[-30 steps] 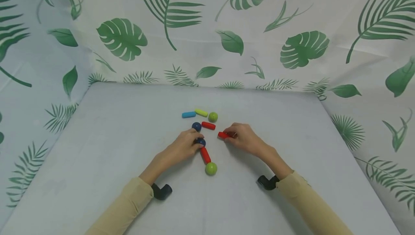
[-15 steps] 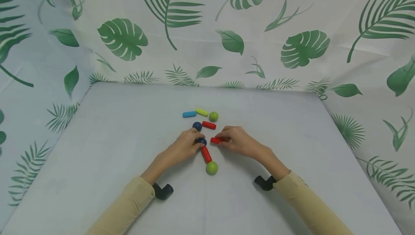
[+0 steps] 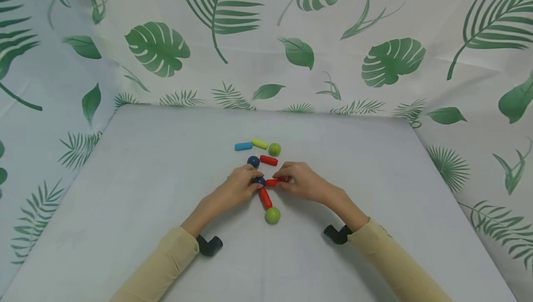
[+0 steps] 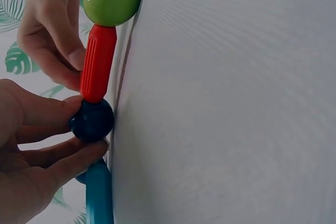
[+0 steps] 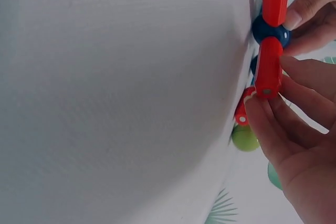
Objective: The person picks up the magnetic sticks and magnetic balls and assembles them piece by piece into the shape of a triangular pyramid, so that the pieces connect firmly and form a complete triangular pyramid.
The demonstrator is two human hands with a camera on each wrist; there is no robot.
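Note:
My left hand pinches a dark blue ball between thumb and fingers at the middle of the table. From that ball a red stick runs toward me, with a green ball on its near end. A blue stick shows just beyond the left fingers in the left wrist view. My right hand holds a second red stick between thumb and fingertips. One end of this stick meets the dark blue ball, and its other end faces the right.
Just beyond the hands lie another dark blue ball and a red stick. Farther back are a light blue stick, a yellow-green stick and a green ball. Leaf-printed cloth walls the table.
My right hand has moved left and slightly toward me, bringing its red stick up to the dark blue ball. The left hand has stayed in place on the ball.

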